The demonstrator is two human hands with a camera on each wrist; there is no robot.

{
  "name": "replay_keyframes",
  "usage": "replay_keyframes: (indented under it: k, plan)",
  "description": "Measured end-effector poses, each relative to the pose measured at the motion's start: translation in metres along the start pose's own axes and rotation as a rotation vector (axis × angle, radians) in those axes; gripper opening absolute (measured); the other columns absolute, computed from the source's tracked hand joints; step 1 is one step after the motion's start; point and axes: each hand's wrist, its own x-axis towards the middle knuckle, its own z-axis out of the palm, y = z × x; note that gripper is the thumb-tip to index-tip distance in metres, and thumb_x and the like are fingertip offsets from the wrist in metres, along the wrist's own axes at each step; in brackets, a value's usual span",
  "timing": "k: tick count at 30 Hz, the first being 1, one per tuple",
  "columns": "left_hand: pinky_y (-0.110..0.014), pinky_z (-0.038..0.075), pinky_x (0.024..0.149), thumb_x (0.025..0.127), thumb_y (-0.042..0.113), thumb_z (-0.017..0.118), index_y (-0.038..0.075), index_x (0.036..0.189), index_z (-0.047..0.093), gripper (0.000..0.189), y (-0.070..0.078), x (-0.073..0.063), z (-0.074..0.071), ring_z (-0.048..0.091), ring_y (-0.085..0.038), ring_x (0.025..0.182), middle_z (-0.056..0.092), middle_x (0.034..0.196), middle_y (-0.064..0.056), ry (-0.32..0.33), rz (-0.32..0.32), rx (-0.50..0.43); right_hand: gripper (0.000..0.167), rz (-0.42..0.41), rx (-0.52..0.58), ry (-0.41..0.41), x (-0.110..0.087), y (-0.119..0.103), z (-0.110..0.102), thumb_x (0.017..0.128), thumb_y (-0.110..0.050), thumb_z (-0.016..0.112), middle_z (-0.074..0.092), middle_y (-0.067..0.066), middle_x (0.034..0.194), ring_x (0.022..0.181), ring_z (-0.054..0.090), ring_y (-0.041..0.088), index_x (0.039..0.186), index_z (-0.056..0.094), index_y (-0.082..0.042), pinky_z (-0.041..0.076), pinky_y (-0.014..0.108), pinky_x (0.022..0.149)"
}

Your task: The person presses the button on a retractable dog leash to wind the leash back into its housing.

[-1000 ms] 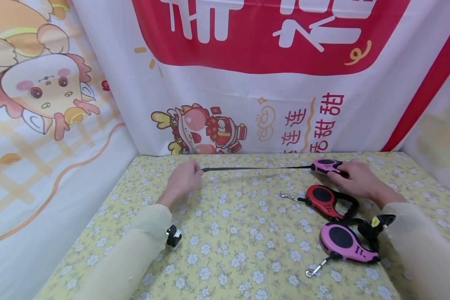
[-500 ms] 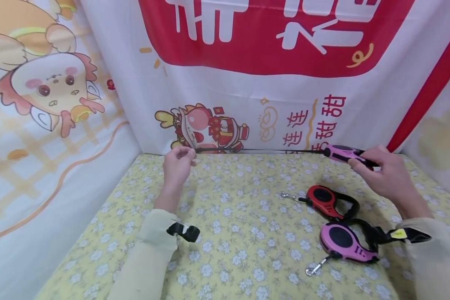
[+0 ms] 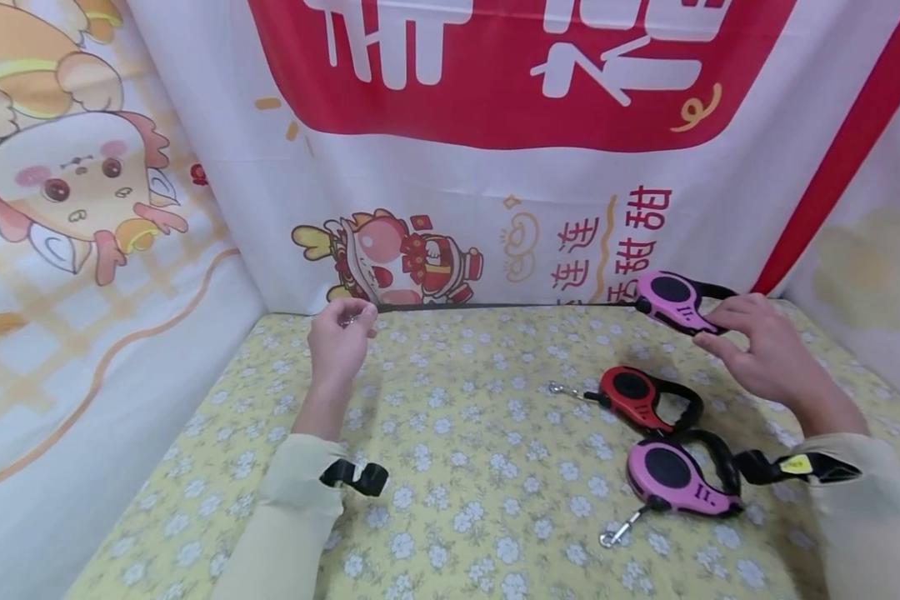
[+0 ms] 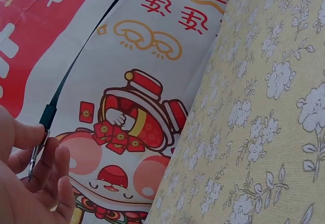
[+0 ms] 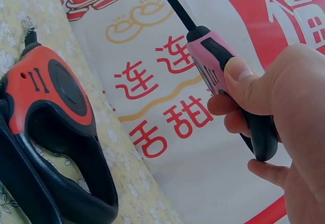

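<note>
A pink retractable dog leash (image 3: 671, 302) is held up near the back of the table by my right hand (image 3: 757, 346). In the right wrist view the fingers curl round its black handle (image 5: 261, 132), with the thumb on the casing. Its black strap (image 3: 495, 306) runs taut across to my left hand (image 3: 339, 337). There the left thumb and fingers pinch the metal clip (image 4: 38, 155) at the strap's end, as the left wrist view shows. Below my right hand, a red leash (image 3: 633, 398) and a second pink leash (image 3: 671, 468) lie on the table.
A flowered yellow cloth (image 3: 450, 467) covers the table. Printed white hangings (image 3: 435, 183) stand along its back and sides. The clip (image 3: 621, 533) of the second pink leash points toward the front, and the red leash's clip (image 3: 566, 389) points left.
Both hands have risen from low over the table's back, with the strap stretched between them. The held leash has turned its flat side more toward the head camera.
</note>
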Motion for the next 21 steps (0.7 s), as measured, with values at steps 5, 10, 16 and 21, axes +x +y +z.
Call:
replay_keyframes:
  k: [5,10,16,21]
  plan:
    - [-0.032,0.05,0.082,0.106,0.023,0.066,0.012,0.121,0.068,0.019,-0.001,0.0,0.003,0.068,-0.018,0.098,0.065,0.113,-0.004,-0.015,0.002,0.027,0.027,-0.011,-0.001,0.015,0.0,0.0,-0.002,0.096,-0.008,0.074,0.064,0.034,0.123,0.117,0.049,0.047,0.113,0.072,0.013,0.041,0.068,0.094]
    - [-0.033,0.05,0.086,0.107,0.024,0.064,0.012,0.125,0.067,0.022,-0.001,-0.001,0.006,0.068,-0.021,0.102,0.065,0.12,-0.006,-0.031,-0.007,0.036,0.029,-0.007,-0.009,0.001,0.002,-0.004,-0.003,0.098,-0.012,0.073,0.063,0.033,0.126,0.119,0.049,0.046,0.115,0.071,0.012,0.04,0.069,0.096]
    - [-0.034,0.05,0.087,0.107,0.024,0.064,0.012,0.124,0.068,0.022,0.0,-0.003,0.011,0.067,-0.022,0.103,0.064,0.121,-0.006,-0.043,0.0,0.031,0.034,0.004,0.016,-0.015,0.005,-0.008,-0.001,0.099,-0.017,0.072,0.062,0.033,0.127,0.121,0.048,0.047,0.117,0.071,0.012,0.039,0.07,0.097]
    - [-0.034,0.051,0.086,0.107,0.024,0.064,0.014,0.125,0.068,0.021,0.0,-0.006,0.016,0.067,-0.021,0.102,0.064,0.121,-0.006,-0.054,0.005,0.047,0.041,0.028,0.03,-0.035,0.003,-0.01,0.002,0.101,-0.024,0.069,0.06,0.033,0.129,0.123,0.045,0.047,0.122,0.069,0.012,0.039,0.071,0.097]
